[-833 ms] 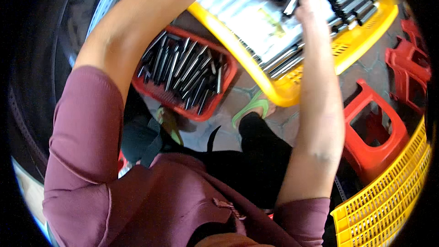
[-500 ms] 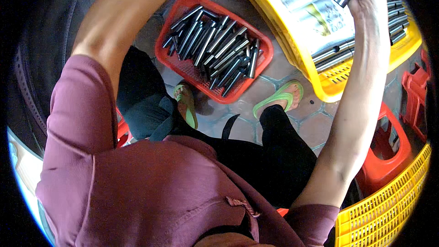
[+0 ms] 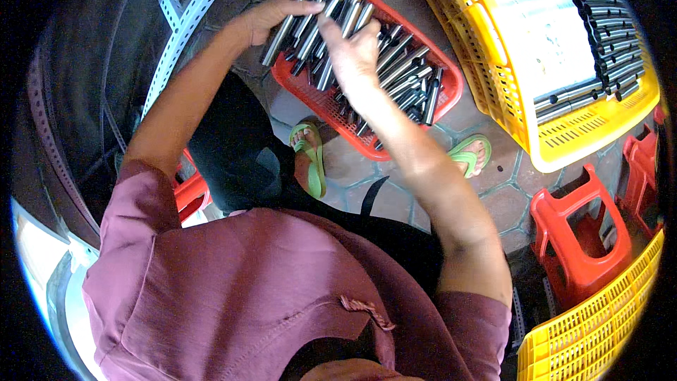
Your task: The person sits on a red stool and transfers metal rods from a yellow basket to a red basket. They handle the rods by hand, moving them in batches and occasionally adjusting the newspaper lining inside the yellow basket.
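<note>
Over the far left part of a red plastic basket (image 3: 451,95), a bunch of shiny dark metal tubes (image 3: 305,34) lies between my two hands. My left hand (image 3: 271,15) grips the bunch from its left side, thumb across the top. From the right, my right hand (image 3: 354,53) closes on the same bunch, its fingers partly hidden among the tubes. Below, more loose tubes (image 3: 402,63) lie jumbled in the basket. Whether the lowest held tubes touch those in the basket I cannot tell.
A yellow crate (image 3: 546,159) at the far right holds rows of similar tubes (image 3: 617,35) beside a pale printed sheet (image 3: 539,21). Red stools (image 3: 589,257) and a yellow slatted crate (image 3: 599,324) stand at the near right. A perforated metal frame (image 3: 180,28) rises at the left.
My right hand has come left from over the yellow crate to the red basket. My left hand, out of view before, now shows on the tube bunch. The view has shifted somewhat.
</note>
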A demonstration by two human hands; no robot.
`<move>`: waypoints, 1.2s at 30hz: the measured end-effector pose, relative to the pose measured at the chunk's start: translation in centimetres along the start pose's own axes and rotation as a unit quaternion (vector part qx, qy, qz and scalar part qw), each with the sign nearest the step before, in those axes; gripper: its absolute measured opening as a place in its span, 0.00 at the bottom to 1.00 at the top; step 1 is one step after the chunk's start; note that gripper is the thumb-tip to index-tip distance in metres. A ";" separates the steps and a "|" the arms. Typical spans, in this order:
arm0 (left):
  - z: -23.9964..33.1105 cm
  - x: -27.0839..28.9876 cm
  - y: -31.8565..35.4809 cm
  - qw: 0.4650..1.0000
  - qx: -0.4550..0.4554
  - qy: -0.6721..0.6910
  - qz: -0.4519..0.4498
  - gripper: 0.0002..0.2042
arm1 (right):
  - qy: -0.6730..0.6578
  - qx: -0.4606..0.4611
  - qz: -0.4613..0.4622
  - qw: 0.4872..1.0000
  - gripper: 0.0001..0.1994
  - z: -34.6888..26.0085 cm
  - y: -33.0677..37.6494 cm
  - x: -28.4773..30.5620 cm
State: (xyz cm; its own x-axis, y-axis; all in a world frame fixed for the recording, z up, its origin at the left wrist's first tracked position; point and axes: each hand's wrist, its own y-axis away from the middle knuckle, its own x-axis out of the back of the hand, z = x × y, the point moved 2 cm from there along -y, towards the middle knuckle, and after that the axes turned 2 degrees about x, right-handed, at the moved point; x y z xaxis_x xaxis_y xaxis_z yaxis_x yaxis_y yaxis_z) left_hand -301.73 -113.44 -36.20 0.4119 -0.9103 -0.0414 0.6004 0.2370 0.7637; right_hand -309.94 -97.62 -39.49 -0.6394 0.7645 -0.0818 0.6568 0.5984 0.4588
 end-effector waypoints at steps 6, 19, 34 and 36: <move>-6.6 1.8 -2.4 0.999 0.022 -0.036 -0.027 0.25 | 0.039 -0.023 0.053 0.998 0.34 6.9 2.1 -3.1; -7.7 3.1 -4.7 0.977 -0.056 -0.188 0.078 0.30 | 0.144 -0.001 0.048 0.988 0.35 10.1 1.3 -4.2; -11.4 1.5 -7.3 0.857 -0.203 -0.361 0.306 0.53 | 0.213 -0.032 -0.027 0.976 0.41 8.5 1.2 -2.6; -11.8 1.0 -6.8 0.843 -0.165 -0.382 0.340 0.55 | 0.234 -0.052 -0.054 0.969 0.40 7.1 1.1 -1.9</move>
State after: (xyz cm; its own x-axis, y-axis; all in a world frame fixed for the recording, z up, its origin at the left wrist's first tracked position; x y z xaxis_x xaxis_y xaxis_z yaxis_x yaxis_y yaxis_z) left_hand -297.31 -112.01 -49.07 0.2521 -0.4487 0.8574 0.6138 0.7591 0.2167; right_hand -305.13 -96.72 -45.09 -0.8298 0.4915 0.2643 0.5471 0.6230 0.5591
